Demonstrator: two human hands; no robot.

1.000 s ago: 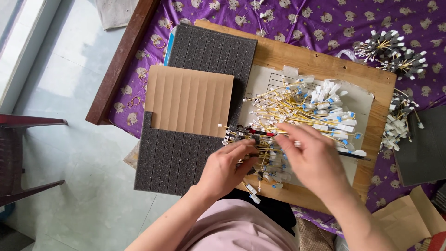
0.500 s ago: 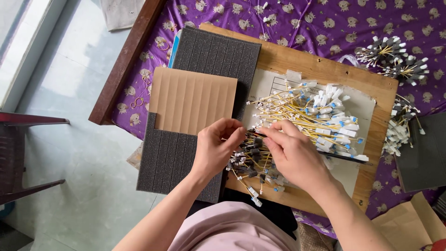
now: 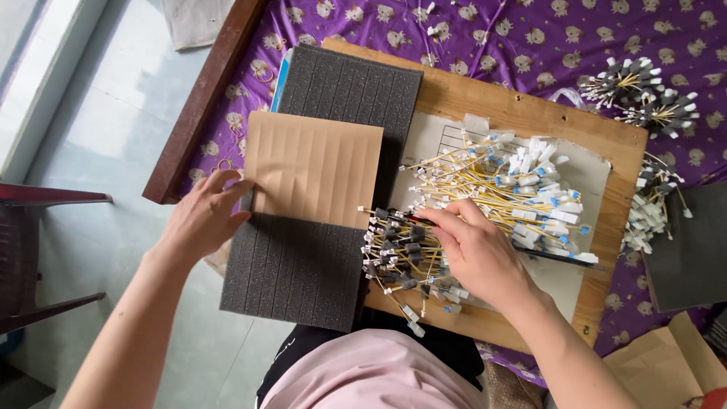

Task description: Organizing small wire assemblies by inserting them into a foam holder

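Note:
My left hand [image 3: 203,216] rests open on the left edge of a ridged brown cardboard sheet [image 3: 316,168], which lies on a dark grey foam pad [image 3: 295,269]. My right hand [image 3: 475,254] presses down on a pile of thin yellow wires with black and white end caps [image 3: 401,254], fingertips on the pile at the foam pad's right edge. More yellow wires with white and blue tags [image 3: 515,185] lie fanned out beyond that hand on a white paper sheet. All of it sits on a wooden board [image 3: 522,113].
A second grey foam pad [image 3: 356,87] lies behind the cardboard. Bundles of capped wires [image 3: 644,95] sit on the purple patterned cloth [image 3: 485,38] at the right, with another bundle [image 3: 647,212] by the board's right edge. A dark red chair [image 3: 38,257] stands at left.
My left hand has left the wire pile and moved left to the cardboard's edge. My right hand has stayed on the wires, shifting slightly toward the capped ends.

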